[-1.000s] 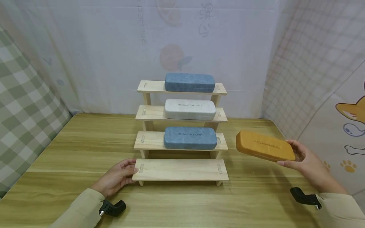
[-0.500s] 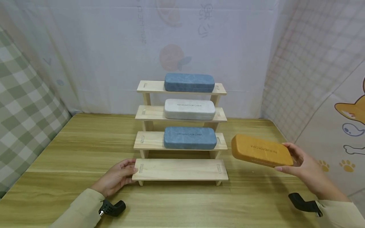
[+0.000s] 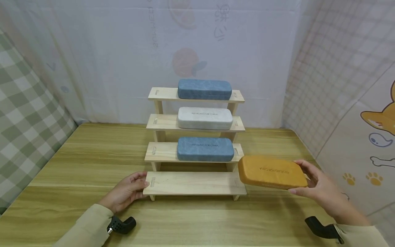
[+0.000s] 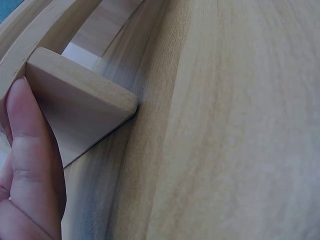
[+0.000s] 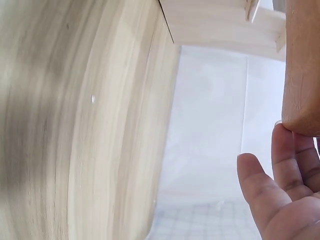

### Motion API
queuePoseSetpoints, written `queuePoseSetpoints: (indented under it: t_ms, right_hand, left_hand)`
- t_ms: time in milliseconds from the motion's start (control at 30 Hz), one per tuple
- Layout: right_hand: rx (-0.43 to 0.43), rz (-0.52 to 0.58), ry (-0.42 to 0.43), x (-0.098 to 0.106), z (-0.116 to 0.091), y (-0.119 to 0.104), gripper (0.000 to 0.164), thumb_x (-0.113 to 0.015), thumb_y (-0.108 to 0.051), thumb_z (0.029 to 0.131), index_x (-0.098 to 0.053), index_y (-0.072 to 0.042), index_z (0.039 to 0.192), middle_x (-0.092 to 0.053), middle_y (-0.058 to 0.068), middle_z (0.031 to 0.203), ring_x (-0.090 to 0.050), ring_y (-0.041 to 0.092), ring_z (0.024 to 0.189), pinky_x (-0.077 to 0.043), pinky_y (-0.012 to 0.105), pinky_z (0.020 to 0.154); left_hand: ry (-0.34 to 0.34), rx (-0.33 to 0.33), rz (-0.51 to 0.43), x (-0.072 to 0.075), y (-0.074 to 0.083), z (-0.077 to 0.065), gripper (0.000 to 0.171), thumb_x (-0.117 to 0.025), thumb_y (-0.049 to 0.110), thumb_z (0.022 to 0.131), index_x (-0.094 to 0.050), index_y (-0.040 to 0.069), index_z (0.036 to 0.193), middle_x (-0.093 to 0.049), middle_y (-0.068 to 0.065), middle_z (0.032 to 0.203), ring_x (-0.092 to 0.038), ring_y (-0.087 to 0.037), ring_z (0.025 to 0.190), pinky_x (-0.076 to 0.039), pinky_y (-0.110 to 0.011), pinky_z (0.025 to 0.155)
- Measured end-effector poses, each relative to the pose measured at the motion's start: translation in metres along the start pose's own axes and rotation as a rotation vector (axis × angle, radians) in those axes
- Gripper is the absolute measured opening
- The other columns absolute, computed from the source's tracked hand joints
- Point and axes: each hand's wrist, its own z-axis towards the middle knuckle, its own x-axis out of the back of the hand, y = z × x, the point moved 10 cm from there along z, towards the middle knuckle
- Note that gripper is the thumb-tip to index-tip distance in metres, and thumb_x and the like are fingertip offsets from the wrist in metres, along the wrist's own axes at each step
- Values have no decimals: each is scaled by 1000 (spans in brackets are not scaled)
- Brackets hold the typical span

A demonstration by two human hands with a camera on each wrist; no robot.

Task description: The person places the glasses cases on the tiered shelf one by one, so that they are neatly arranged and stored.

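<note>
My right hand (image 3: 322, 190) grips the right end of an orange glasses case (image 3: 273, 172), thumb along the front edge and fingers behind. The case is held above the table, its left end overlapping the right end of the bottom step in the head view. In the right wrist view the orange case (image 5: 302, 70) shows at the right edge. My left hand (image 3: 128, 192) holds the left end of the bottom step of a wooden stepped display stand (image 3: 191, 183). On the upper steps lie a blue case (image 3: 205, 150), a white case (image 3: 205, 118) and another blue case (image 3: 204, 89).
The stand rests on a wood-grain table (image 3: 92, 161). Behind it hangs a white printed curtain (image 3: 117, 61). A green checked cloth (image 3: 27, 113) slopes at the left, and a patterned cloth (image 3: 345, 127) borders the right side.
My right hand has brought the orange case left and slightly down towards the stand, turning it nearly level. My left hand has kept its place on the bottom step.
</note>
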Motion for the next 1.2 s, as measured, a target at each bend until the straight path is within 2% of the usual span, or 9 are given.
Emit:
queuePoseSetpoints:
  t_ms: [133,233,367,500,800,933,1067,1200]
  right_hand:
    - [31,7,7,-10,-1,-11,82,-72,2,83,-23,-2,148,-33,-10,142,-38,-16,119,-39,7,90]
    - [56,44,5,-19,-1,-21,79,-74,6,79,-27,3,143,-42,-12,130,-51,-8,108,-50,14,80]
    - [44,90,-9,-34,-2,-28,75,-75,5,78,-33,-1,139,-46,-10,127,-57,-3,105,-53,21,77]
    - [24,114,-7,-47,0,-31,77,-78,2,75,-35,-1,138,-48,-7,125,-58,-3,105,-54,23,76]
    - [-22,168,-31,-71,6,-42,82,-82,-3,73,-34,1,139,-42,18,131,-56,-3,106,-53,23,79]
    - [-37,155,-26,-80,10,-45,82,-83,-6,72,-36,1,139,-43,20,132,-55,-1,107,-51,21,81]
    - [-51,116,-12,-87,13,-48,84,-86,-9,70,-38,0,139,-44,19,133,-57,20,114,-51,21,82]
    - [-47,79,-3,-93,16,-52,85,-87,-12,69,-39,0,138,-45,19,133,-52,39,119,-50,20,84]
  left_hand:
    - [2,-2,2,0,0,0,69,-53,10,98,-9,-15,145,-55,-4,113,-62,-11,93,-54,-27,75]
    - [5,-2,2,0,0,-1,69,-53,10,98,-9,-15,145,-55,-4,113,-62,-11,92,-54,-26,75]
    - [4,-4,5,0,0,-1,69,-53,10,98,-9,-15,145,-56,-4,112,-62,-11,92,-54,-26,75]
    - [3,-6,4,1,0,-1,68,-53,10,98,-9,-15,145,-56,-3,112,-62,-11,92,-54,-26,75]
    - [12,-1,2,1,-1,-1,68,-53,10,98,-10,-14,145,-56,-4,112,-62,-11,92,-54,-26,75]
    - [13,-2,1,1,-2,0,69,-53,10,98,-10,-14,145,-56,-4,113,-62,-11,92,-54,-26,75]
    - [10,-5,-5,1,-1,0,69,-53,10,98,-9,-14,145,-56,-4,112,-62,-11,93,-54,-26,75]
    - [10,-6,-5,0,-1,0,70,-53,10,97,-9,-14,145,-56,-4,112,-62,-10,93,-54,-26,75]
